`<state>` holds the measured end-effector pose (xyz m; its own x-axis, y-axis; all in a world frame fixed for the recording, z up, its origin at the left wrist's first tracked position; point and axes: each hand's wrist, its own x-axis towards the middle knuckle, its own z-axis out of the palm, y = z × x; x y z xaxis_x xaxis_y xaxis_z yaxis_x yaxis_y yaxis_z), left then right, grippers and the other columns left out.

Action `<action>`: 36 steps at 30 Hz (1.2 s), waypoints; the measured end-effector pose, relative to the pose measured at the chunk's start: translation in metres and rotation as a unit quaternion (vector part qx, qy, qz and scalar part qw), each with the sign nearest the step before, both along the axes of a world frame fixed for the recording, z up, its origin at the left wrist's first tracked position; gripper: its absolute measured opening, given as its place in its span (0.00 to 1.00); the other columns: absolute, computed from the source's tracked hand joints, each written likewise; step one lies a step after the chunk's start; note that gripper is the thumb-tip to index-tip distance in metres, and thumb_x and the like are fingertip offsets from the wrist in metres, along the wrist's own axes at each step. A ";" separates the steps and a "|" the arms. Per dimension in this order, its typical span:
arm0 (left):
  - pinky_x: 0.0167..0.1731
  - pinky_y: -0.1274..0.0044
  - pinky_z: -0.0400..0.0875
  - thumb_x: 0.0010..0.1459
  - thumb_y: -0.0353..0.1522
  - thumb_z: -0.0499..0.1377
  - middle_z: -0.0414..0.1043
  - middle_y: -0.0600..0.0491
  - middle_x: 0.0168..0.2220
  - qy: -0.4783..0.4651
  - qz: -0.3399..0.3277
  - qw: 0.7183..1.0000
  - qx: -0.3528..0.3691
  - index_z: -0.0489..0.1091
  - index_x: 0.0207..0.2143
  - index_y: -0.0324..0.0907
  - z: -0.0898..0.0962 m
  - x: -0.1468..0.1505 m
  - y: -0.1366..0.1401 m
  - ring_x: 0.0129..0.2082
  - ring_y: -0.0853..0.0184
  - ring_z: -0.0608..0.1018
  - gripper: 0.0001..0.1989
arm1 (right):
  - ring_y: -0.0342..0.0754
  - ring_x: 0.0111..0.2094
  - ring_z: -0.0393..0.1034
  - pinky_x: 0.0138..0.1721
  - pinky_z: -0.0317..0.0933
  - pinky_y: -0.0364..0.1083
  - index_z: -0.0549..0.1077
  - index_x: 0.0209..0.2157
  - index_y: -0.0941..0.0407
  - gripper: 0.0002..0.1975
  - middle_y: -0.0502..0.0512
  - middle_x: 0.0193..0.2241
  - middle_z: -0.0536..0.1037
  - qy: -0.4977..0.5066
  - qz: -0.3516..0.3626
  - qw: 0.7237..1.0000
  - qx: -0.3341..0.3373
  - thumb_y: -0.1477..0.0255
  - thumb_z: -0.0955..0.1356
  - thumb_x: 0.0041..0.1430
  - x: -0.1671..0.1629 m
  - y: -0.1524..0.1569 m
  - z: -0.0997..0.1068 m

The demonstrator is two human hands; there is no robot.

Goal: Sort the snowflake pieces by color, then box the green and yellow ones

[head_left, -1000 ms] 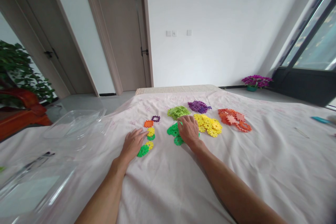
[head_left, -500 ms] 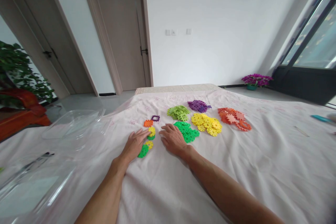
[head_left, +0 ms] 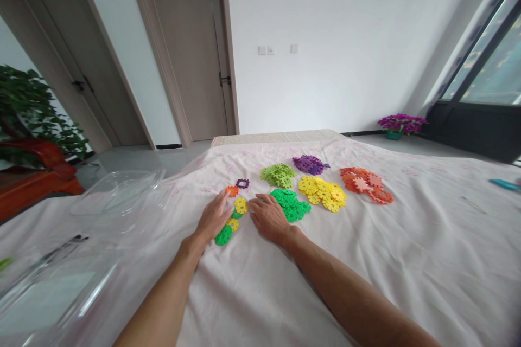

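Between the fingertips of the left hand [head_left: 212, 218] and right hand [head_left: 271, 218], a yellow disc [head_left: 241, 205] with a notched rim is found, partly overlapping a green disc [head_left: 236, 215]. The left fingers are held slightly spread, the thumb set apart beside these discs; the right fingers are loosely bent, and whether anything is pinched cannot be told. Nearer than the left fingertips, another yellow-and-green pair [head_left: 224, 234] is overlapped. Just beyond them an orange square [head_left: 232, 191] and a purple frame [head_left: 243, 184], both tooth-edged, are laid. Right of the right fingers, flat green pieces [head_left: 299, 209] are heaped. All are borne by a creased, faintly patterned cloth [head_left: 252, 287]; clear, glossy plastic boxes [head_left: 112, 187] are set well left of the left fingers.
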<state>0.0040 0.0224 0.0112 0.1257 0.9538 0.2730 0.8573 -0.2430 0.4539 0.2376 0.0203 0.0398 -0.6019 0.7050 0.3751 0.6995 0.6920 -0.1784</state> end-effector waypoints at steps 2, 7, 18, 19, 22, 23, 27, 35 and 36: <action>0.66 0.63 0.49 0.65 0.43 0.48 0.50 0.45 0.70 0.039 0.001 0.999 -0.032 0.52 0.68 0.43 0.004 0.002 0.009 0.70 0.58 0.53 0.31 | 0.53 0.59 0.58 0.60 0.49 0.53 0.72 0.52 0.53 0.15 0.56 0.50 0.76 0.003 0.001 1.000 0.000 0.73 0.63 0.65 0.000 0.000 0.000; 0.64 0.61 0.49 0.65 0.48 0.44 0.46 0.44 0.71 0.127 0.005 0.991 -0.046 0.54 0.67 0.46 0.020 0.015 0.040 0.70 0.52 0.51 0.32 | 0.52 0.54 0.62 0.56 0.51 0.51 0.75 0.45 0.54 0.11 0.57 0.44 0.78 0.007 -0.002 1.000 0.006 0.73 0.63 0.65 0.000 0.000 0.002; 0.64 0.63 0.52 0.67 0.45 0.43 0.60 0.48 0.64 0.152 -0.059 0.986 -0.026 0.63 0.62 0.48 0.015 0.023 0.046 0.65 0.59 0.60 0.26 | 0.52 0.51 0.63 0.55 0.52 0.50 0.74 0.50 0.54 0.15 0.57 0.44 0.77 0.049 -0.037 0.998 0.018 0.74 0.63 0.65 0.003 0.004 0.001; 0.64 0.64 0.53 0.67 0.45 0.44 0.62 0.48 0.63 0.139 -0.077 0.987 -0.019 0.65 0.60 0.48 0.015 0.022 0.041 0.64 0.60 0.61 0.25 | 0.52 0.52 0.62 0.56 0.52 0.51 0.73 0.52 0.54 0.16 0.57 0.46 0.77 0.059 -0.050 0.997 0.021 0.74 0.62 0.66 0.004 0.005 0.000; 0.64 0.66 0.54 0.66 0.45 0.47 0.66 0.49 0.61 0.080 -0.118 0.989 -0.026 0.69 0.57 0.48 0.018 0.016 0.023 0.63 0.61 0.64 0.24 | 0.54 0.54 0.61 0.57 0.51 0.52 0.72 0.54 0.54 0.17 0.58 0.49 0.76 0.067 -0.085 0.994 0.021 0.73 0.61 0.67 0.005 0.007 -0.001; 0.64 0.67 0.54 0.66 0.44 0.47 0.66 0.50 0.61 0.052 -0.125 0.990 -0.034 0.69 0.57 0.47 0.019 0.014 0.017 0.63 0.62 0.64 0.23 | 0.54 0.55 0.61 0.57 0.51 0.52 0.72 0.54 0.53 0.18 0.58 0.50 0.75 0.063 -0.089 0.994 0.018 0.73 0.60 0.67 0.005 0.007 -0.001; 0.62 0.71 0.59 0.68 0.42 0.42 0.64 0.49 0.63 -0.074 -0.068 0.995 -0.026 0.61 0.64 0.45 0.015 -0.001 -0.003 0.62 0.66 0.66 0.26 | 0.55 0.56 0.60 0.58 0.51 0.54 0.71 0.56 0.53 0.19 0.59 0.52 0.74 0.042 -0.080 0.996 0.008 0.73 0.59 0.66 0.004 0.005 0.002; 0.64 0.63 0.55 0.67 0.39 0.46 0.66 0.48 0.62 0.062 0.089 0.993 0.038 0.71 0.55 0.47 -0.010 -0.015 -0.009 0.63 0.59 0.65 0.21 | 0.56 0.58 0.57 0.63 0.44 0.54 0.69 0.57 0.56 0.22 0.59 0.53 0.73 -0.009 -0.034 0.998 0.051 0.78 0.62 0.62 0.001 -0.002 0.003; 0.64 0.64 0.56 0.67 0.39 0.46 0.66 0.48 0.62 0.068 0.086 0.993 0.040 0.71 0.55 0.47 -0.011 -0.015 -0.008 0.63 0.60 0.65 0.21 | 0.56 0.58 0.56 0.63 0.44 0.54 0.69 0.57 0.57 0.22 0.59 0.53 0.73 -0.016 -0.030 0.998 0.055 0.78 0.62 0.62 0.001 -0.002 0.003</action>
